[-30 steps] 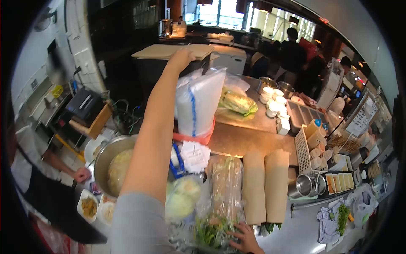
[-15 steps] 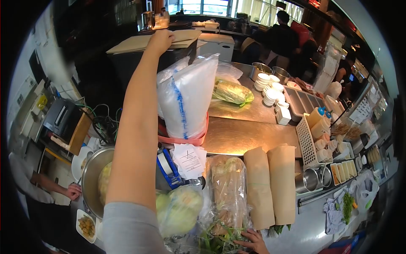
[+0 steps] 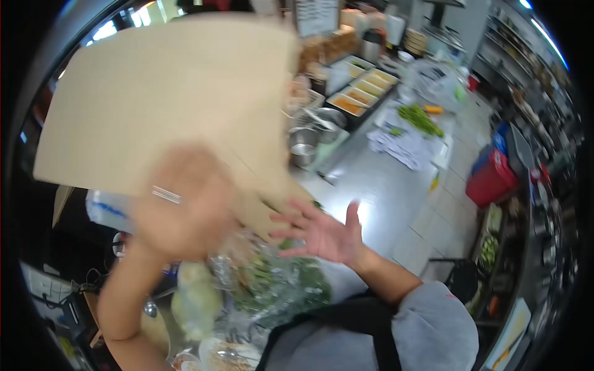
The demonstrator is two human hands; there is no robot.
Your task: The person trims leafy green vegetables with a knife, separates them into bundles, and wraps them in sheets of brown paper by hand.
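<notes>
A large sheet of brown paper (image 3: pixel 167 93) is lifted in front of me, slightly blurred. My left hand (image 3: pixel 185 204), smeared by motion, is closed on its lower edge. To the right, my right hand (image 3: pixel 328 235) is open with its fingers spread, holding nothing. Behind its fingertips are brown paper wraps (image 3: pixel 260 207), partly covered by the sheet. Under both hands lie clear plastic bags of leafy greens (image 3: pixel 284 281), and a bag with a pale green vegetable (image 3: pixel 197 300) sits to their left.
Right of the wraps runs a steel counter (image 3: pixel 365 185) with metal pots (image 3: pixel 304 146), a tray of sauce compartments (image 3: pixel 362 93), a crumpled cloth (image 3: pixel 402 145) and green herbs (image 3: pixel 421 120). A red bin (image 3: pixel 492 179) stands on the tiled floor beyond the counter edge.
My left hand has brought a brown paper sheet from the stack at the back toward me. My right hand has risen off the bagged greens and spread. The view has swung right.
</notes>
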